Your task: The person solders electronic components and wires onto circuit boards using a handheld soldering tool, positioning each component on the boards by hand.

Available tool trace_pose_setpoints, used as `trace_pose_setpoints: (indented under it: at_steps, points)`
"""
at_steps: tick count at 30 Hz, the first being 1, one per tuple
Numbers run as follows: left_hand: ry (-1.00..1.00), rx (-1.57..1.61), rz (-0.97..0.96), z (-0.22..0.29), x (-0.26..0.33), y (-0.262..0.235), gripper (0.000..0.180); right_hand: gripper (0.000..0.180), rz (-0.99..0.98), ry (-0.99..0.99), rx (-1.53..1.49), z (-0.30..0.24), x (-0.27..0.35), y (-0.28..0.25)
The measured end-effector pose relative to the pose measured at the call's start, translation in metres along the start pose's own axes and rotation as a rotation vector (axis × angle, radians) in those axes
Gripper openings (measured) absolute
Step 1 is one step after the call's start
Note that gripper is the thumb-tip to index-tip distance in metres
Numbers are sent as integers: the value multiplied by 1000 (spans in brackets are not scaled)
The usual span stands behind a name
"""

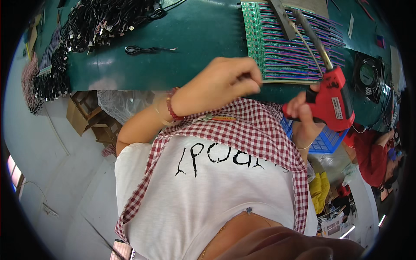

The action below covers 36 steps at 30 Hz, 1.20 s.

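My right hand [305, 113] grips a red soldering gun [336, 102] by its handle. The gun's metal barrel points away from me, over rows of coloured wires [294, 56]. These wires run out from a strip of green circuit boards [252, 32] on a flat panel. Just left of the wires' near end is my left hand [229, 80], raised above the table edge with its fingers curled in. It is slightly blurred, and whatever its fingertips may hold is hidden. A flat metal bar [282, 19] lies across the far part of the wires.
A heap of black cables [108, 21] covers the table's far left, and one coiled cable [147, 50] lies apart on the green tabletop [195, 34]. A black fan [368, 73] stands at the right. Below the edge are a blue basket [323, 143] and cardboard boxes [84, 112]. Another person's red clothing [370, 158] shows at right.
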<state>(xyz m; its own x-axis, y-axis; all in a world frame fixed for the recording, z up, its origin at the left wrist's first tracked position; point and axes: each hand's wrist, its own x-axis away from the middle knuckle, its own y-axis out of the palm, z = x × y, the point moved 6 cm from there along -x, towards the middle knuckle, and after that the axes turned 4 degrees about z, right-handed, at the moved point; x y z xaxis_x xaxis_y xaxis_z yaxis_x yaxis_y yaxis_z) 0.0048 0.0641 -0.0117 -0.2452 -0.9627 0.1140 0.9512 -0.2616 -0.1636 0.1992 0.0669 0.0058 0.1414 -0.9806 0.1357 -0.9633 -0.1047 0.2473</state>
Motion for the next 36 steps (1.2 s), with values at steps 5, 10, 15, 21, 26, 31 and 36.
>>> trace_pose_setpoints:
  at_steps: [5,10,15,21,26,31,36]
  points:
    - [-204,533,-97,8,1,31,11,45,-211,31,232,2,-3,29]
    - [-225,572,-41,9,0,31,10,48,-230,26,267,2,-8,30]
    - [77,85,97,20,0,16,9,46,-202,24,421,8,-7,33]
    - [-22,20,49,10,-7,3,6,43,-187,10,434,12,-10,33]
    - [-371,251,-3,-44,-20,-19,11,39,-45,32,400,12,-1,-6]
    - [-439,336,-37,-62,-32,-22,12,44,-2,124,285,17,14,-27]
    - [-423,345,-78,-63,-37,-21,14,45,-39,144,296,27,29,-44]
